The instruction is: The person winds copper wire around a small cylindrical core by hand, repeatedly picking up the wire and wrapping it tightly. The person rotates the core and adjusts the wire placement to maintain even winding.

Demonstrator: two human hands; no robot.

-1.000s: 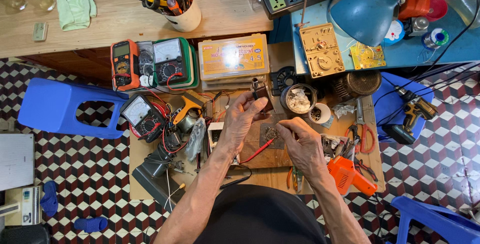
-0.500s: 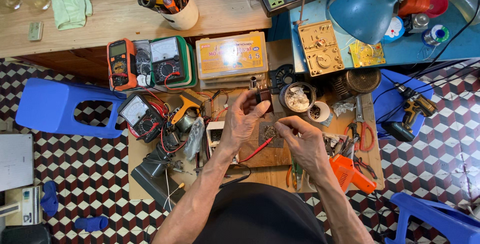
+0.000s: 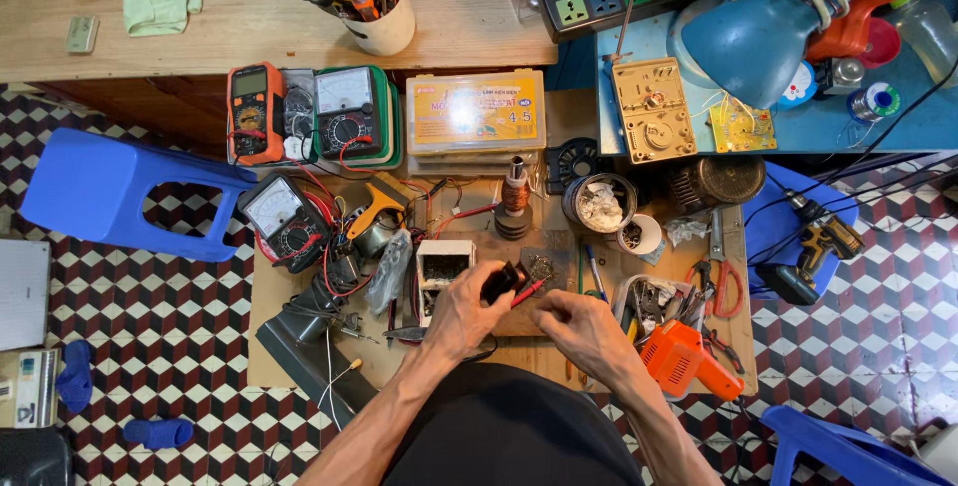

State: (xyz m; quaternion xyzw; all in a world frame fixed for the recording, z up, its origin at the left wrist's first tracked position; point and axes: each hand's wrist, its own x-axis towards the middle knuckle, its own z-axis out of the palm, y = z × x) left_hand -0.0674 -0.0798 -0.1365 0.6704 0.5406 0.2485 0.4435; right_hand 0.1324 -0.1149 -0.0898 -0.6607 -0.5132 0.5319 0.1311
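My left hand point(image 3: 462, 310) grips a small black part point(image 3: 504, 279) above a low wooden work board point(image 3: 519, 321). A red probe lead point(image 3: 527, 292) runs just under that part. My right hand point(image 3: 582, 326) sits close by on the right, fingers curled near the part; whether it pinches anything I cannot tell. A small white box with a dark inside point(image 3: 442, 268) lies just left of my left hand. A copper-wound coil point(image 3: 514, 205) stands upright behind the hands.
Multimeters point(image 3: 256, 112) and a yellow parts box point(image 3: 477, 119) lie at the back, a red-wired analog meter point(image 3: 279, 217) at left. An orange soldering gun point(image 3: 684, 358), scissors point(image 3: 714, 281) and round tins point(image 3: 602, 204) crowd the right. Blue stools point(image 3: 110, 192) stand around.
Both hands have drawn back toward me and lower over the board. The black part stays in my left hand, and the copper coil behind is now uncovered.
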